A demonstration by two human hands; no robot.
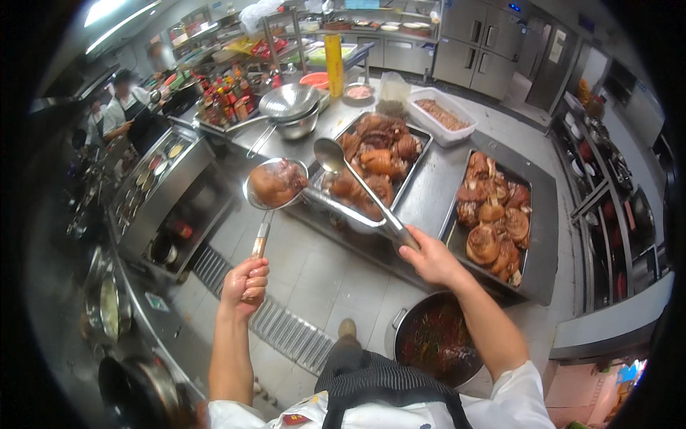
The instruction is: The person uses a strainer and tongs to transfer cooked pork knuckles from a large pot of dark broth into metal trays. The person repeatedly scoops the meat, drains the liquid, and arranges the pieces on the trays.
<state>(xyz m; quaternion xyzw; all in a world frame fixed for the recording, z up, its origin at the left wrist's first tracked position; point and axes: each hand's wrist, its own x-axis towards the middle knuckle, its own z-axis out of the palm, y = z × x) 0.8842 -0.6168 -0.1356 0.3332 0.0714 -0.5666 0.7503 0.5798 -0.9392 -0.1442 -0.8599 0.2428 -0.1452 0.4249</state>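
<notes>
My left hand [245,286] grips the wooden handle of a strainer ladle [261,238]. A large piece of browned, cooked meat [276,183] lies in its bowl, held out over the floor beside the steel worktable. My right hand [433,257] is closed around the handle of a long steel ladle [370,193], whose bowl is above the left edge of a metal tray [415,177]. That tray holds several similar pieces of meat [375,139]. A second metal tray [455,212] of cooked meat [490,214] sits to the right. Below my right forearm stands a large pot [397,351] of dark broth [437,338].
Steel strainers and a bowl [289,104], a yellow cylinder [333,64] and a white plastic bin [466,137] stand farther back on the table. Sauce bottles [228,96] crowd the left. A floor grate [292,332] crosses the tiles. Co-workers [131,104] stand far left; shelves [600,187] line the right.
</notes>
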